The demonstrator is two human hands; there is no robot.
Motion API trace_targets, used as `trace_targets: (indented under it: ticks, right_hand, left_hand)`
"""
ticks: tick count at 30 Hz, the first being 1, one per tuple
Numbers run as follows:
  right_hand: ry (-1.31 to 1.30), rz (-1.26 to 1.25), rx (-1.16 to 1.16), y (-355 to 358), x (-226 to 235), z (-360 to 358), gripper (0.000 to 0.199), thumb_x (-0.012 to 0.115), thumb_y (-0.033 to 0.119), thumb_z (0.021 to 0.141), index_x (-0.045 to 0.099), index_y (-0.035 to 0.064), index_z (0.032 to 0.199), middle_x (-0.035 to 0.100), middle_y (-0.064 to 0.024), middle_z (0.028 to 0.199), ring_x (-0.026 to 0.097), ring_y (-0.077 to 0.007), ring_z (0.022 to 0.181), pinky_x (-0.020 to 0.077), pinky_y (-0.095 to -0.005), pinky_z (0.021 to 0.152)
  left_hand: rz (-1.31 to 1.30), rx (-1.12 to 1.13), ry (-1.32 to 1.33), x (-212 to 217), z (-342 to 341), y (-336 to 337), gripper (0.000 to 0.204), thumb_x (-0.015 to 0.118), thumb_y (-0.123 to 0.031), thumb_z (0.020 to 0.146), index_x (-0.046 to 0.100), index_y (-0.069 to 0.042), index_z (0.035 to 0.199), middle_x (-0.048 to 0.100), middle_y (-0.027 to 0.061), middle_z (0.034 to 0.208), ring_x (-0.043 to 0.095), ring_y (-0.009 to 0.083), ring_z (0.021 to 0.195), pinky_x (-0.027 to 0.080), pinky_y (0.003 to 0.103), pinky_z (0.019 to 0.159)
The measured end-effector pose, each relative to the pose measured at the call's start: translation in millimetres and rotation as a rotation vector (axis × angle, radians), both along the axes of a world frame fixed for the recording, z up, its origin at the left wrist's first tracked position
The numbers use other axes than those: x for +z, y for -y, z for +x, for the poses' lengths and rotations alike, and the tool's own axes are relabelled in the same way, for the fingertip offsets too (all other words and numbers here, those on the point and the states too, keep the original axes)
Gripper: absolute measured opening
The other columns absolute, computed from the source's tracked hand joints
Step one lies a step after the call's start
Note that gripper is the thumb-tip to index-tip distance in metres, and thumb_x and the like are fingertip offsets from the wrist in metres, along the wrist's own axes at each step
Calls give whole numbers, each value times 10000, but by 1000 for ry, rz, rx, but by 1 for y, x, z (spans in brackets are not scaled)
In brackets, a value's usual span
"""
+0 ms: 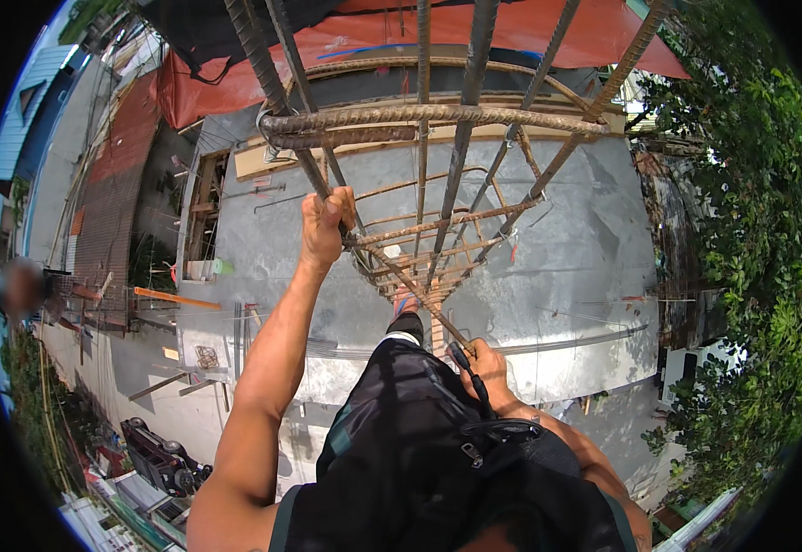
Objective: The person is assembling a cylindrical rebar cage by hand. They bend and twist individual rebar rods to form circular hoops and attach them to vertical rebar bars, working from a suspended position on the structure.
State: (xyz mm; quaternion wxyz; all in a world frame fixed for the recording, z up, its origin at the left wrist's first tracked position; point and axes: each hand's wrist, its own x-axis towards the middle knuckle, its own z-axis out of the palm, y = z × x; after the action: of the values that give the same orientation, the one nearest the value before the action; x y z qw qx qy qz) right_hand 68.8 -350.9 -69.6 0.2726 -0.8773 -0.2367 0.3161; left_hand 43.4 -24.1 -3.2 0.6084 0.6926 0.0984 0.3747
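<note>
A tall column cage of ribbed rebar stands in front of me, with upright bars and square stirrups tied round them. My left hand (326, 225) is closed round an upright rebar (302, 152) at the cage's left corner, below a large stirrup (438, 116). My right hand (487, 368), low and close to my body, is closed at the lower end of a thin rusty steel bar (424, 301) that slants up toward the left corner. A black handle-like piece (475, 379) lies along that hand; whether it is a tool or a strap I cannot tell. One foot (407, 302) is at the cage below.
Far below lies a grey concrete slab (272, 225) with loose bars. An orange-red tarp (364, 32) hangs at the back, and leafy trees (750, 212) rise on the right. A black bag (521, 451) hangs at my front. Another person (26, 287) is at the far left.
</note>
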Motion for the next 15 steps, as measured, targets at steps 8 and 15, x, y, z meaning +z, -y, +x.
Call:
trace_targets:
  ticks: [8,15]
  right_hand:
    - [-1752,797,-128,26,-33,-7,344,636,162,875,499,28,1161,591,-67,782,598,-158,593,486,-248,500]
    - [-1808,787,-76,29,-13,-21,521,625,278,884,395,68,1302,427,-34,665,457,-131,542,407,-280,457]
  left_hand:
    - [-28,23,-21,-2,0,2,694,465,-641,874,360,-44,536,387,38,520,371,119,489,287,274,445]
    - [37,62,-64,2,0,5,716,440,-663,874,354,-41,528,378,30,513,353,113,471,275,267,441]
